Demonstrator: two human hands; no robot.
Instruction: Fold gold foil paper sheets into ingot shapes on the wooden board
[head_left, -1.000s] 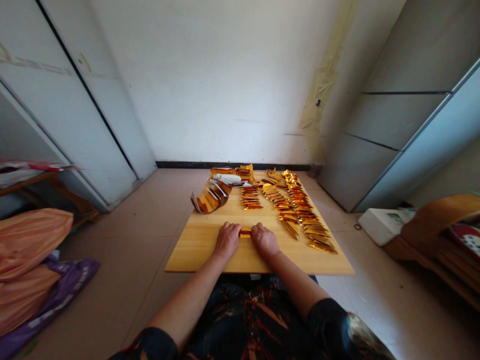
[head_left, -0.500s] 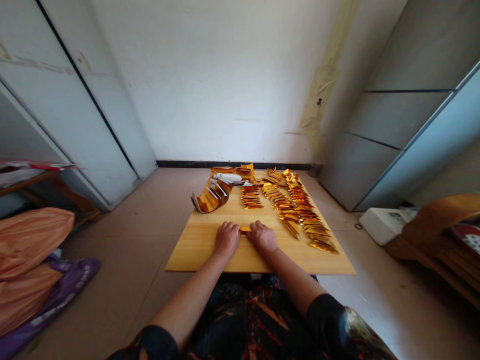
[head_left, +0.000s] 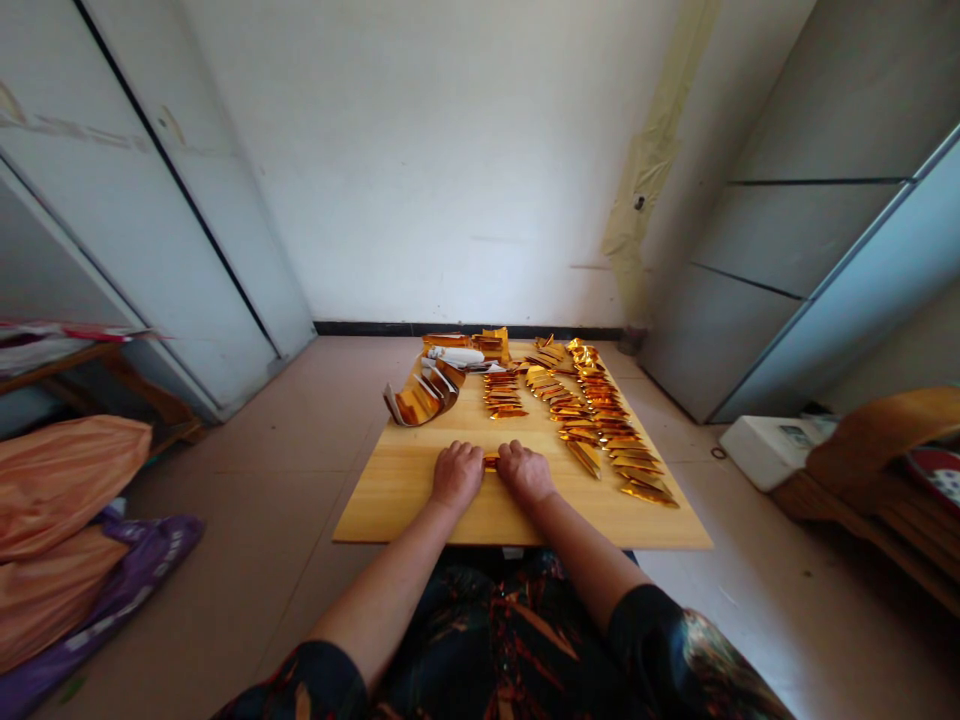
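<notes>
Between the left hand (head_left: 456, 476) and right hand (head_left: 525, 473), a small folded gold-foil piece (head_left: 491, 461) lies on a wooden board (head_left: 390, 505). Both hands are curled and nearly closed, with the fingertips pressing the piece from either side. Ahead of the fingers, rows of folded foil pieces (head_left: 585, 420) extend across the board.
</notes>
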